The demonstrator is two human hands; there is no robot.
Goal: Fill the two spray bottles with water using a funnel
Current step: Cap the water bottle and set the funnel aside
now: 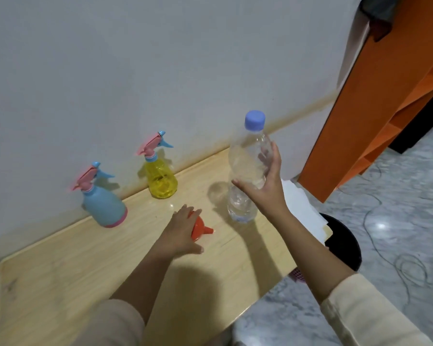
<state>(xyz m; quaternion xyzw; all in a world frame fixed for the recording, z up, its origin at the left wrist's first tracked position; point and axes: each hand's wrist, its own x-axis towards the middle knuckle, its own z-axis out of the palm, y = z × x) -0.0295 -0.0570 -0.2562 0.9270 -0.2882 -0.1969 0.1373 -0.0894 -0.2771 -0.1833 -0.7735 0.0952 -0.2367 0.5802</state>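
Note:
Two spray bottles stand by the wall on the wooden table (60,265), both with pink-and-blue trigger heads on: a blue one (105,204) at the left and a clear yellow one (161,179) to its right. An orange funnel (201,229) lies on its side mid-table. My left hand (183,232) rests over it, fingers curled around its wide end. A clear water bottle (245,171) with a blue cap stands upright at the right. My right hand (265,182) is wrapped around its middle.
White paper sheets (301,208) lie at the table's right end. A dark bin (345,242) sits on the marble floor beside the table, and an orange cabinet (375,108) stands beyond it. The pale wall runs right behind the spray bottles.

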